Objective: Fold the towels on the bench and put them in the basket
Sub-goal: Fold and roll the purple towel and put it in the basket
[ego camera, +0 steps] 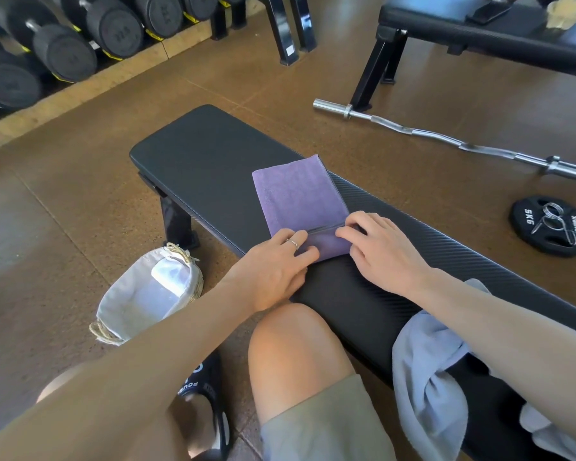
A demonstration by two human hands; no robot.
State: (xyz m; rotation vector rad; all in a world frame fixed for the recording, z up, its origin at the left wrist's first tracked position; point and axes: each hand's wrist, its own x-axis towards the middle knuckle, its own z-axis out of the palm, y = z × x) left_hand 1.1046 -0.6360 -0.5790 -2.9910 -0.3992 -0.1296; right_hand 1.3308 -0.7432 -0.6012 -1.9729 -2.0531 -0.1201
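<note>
At seven o'clock from the bench stands your fabric-lined woven basket with rope handles [140,297], on the floor, one folded white towel [170,276] already lying inside at its far end. Next, your left hand [273,261], ring on one finger, lies on the near left corner of the purple terry towel [300,197]; its fingers curl onto the turned-up near hem and appear to pinch it. The towel rests flat across the black padded bench [207,161], already folded to a narrow rectangle whose long axis runs from five o'clock, at your hands, to eleven o'clock, toward the bench's far end. Judge it light, limp and non-slip: it will sag if lifted by one corner, so take both near corners and carry the hem over to the far edge. Your right hand [379,247] mirrors the left on the near right corner, fingertips bent down onto the same hem. At four o'clock, just behind your right forearm, the crumpled pale blue towel [426,371] waits unfolded on the bench, equally soft.
</note>
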